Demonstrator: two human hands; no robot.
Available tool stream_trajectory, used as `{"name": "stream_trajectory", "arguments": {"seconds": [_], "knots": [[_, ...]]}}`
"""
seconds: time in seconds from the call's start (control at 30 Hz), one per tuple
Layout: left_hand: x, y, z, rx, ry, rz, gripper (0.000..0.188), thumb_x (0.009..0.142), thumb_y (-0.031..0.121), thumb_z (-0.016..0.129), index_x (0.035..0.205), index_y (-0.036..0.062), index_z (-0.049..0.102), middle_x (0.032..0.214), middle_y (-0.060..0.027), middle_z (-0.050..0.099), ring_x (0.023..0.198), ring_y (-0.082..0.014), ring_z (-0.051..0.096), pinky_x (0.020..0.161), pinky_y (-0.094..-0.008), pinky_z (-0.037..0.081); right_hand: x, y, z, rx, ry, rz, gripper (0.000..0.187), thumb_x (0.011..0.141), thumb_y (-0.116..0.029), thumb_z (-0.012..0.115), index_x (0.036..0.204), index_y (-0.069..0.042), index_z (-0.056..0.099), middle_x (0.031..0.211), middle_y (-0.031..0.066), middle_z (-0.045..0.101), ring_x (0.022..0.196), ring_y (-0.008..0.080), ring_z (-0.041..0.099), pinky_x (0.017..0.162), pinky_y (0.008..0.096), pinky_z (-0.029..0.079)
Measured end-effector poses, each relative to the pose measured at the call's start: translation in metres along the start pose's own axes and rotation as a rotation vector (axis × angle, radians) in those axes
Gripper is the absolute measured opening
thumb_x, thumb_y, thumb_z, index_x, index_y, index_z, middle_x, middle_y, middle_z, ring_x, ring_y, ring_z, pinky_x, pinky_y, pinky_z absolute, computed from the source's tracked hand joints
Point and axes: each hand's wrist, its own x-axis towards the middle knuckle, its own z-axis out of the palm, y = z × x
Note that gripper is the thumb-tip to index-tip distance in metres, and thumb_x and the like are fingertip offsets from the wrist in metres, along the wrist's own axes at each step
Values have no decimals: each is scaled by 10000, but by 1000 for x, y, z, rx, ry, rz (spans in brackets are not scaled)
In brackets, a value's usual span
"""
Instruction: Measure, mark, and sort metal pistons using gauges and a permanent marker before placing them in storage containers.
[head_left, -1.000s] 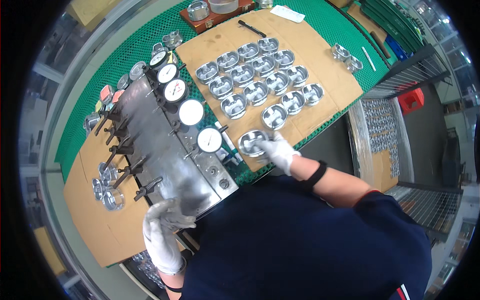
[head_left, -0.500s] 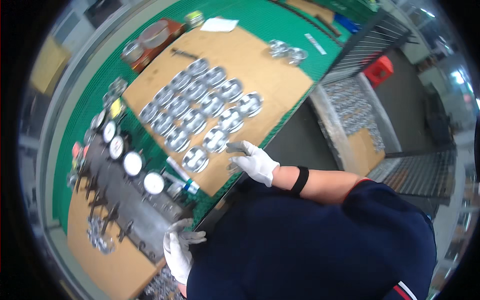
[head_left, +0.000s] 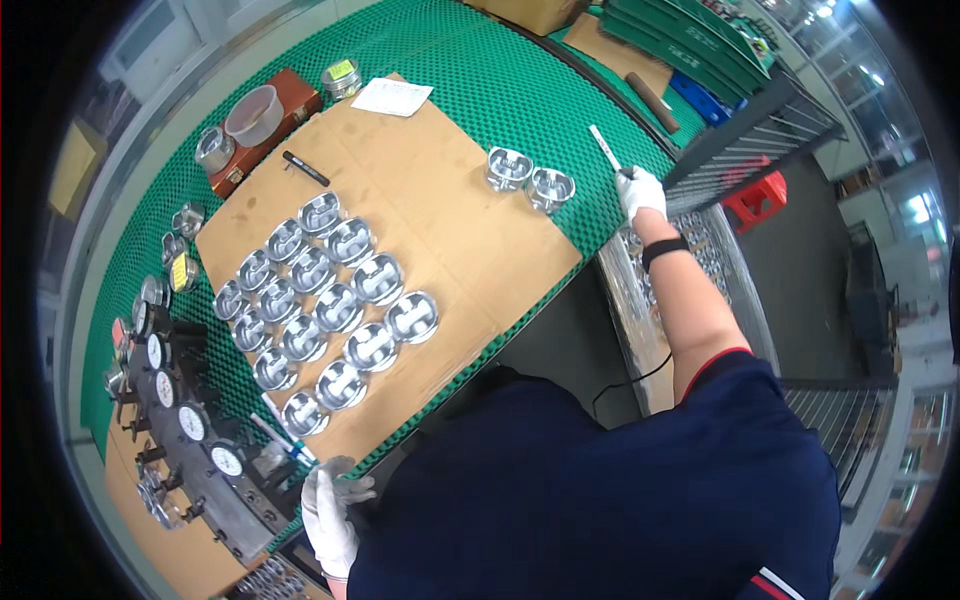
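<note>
At the right side of the green mat, my gloved right hand is closed on the near end of a slim white marker with dark markings. The marker's far end points away, toward the back of the bench. My gloved left hand is by the front edge of the bench, open, with its fingers apart and nothing seen in it. Several silvery pistons stand in rows on a brown board, and a pair of pistons stands apart near the board's right edge.
A dark gauge fixture with round white dials stands at the left. White pens lie beside it. Farther back are a black marker, a paper sheet and a red-brown box. A wire rack borders the right.
My right hand has moved from beside the near pistons to the far right and taken hold of the white marker. My left hand stays near the bench edge; the view has shifted.
</note>
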Motion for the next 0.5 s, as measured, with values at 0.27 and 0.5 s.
{"name": "stream_trajectory", "arguments": {"seconds": [0.27,0.5], "knots": [[18,33,101,253,-89,-23,360,998,251,485,1124,-71,586,1046,-154,670,807,-172,669,749,-296,541,113,14,26,-364,-289,65,388,825,-400,647,1056,-89,678,1023,144,706,974,319,671,850,401,518],[45,31,148,602,-242,175,330,929,243,622,1115,-30,616,998,-143,673,801,-195,664,745,-306,522,-48,-89,-46,661,-737,-363,182,860,-137,576,753,7,606,718,82,667,648,118,636,579,255,499]]}}
